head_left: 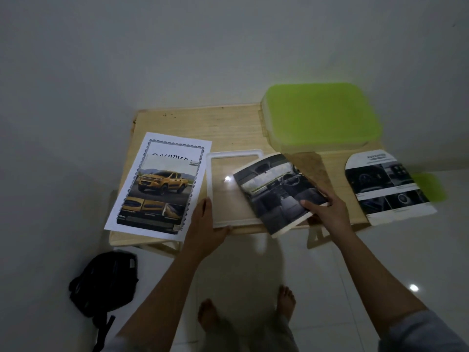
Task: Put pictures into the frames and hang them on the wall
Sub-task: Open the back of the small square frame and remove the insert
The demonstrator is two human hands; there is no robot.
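Note:
A white picture frame (209,179) with a clear pane lies flat in the middle of a low wooden table (193,123). My left hand (205,222) grips its near left corner. My right hand (327,209) holds a car-interior picture (271,189), tilted over the frame's right side. To the left lies a yellow pickup-truck picture (160,191) on top of a white document sheet (175,146). A third car picture (385,186) rests at the table's right end, hanging over the edge.
A green-lidded box (319,113) stands at the table's back right. A brown backing board (312,166) lies under the held picture. A black bag (104,283) sits on the tiled floor at left. My bare feet (210,313) stand below the table; a white wall rises behind.

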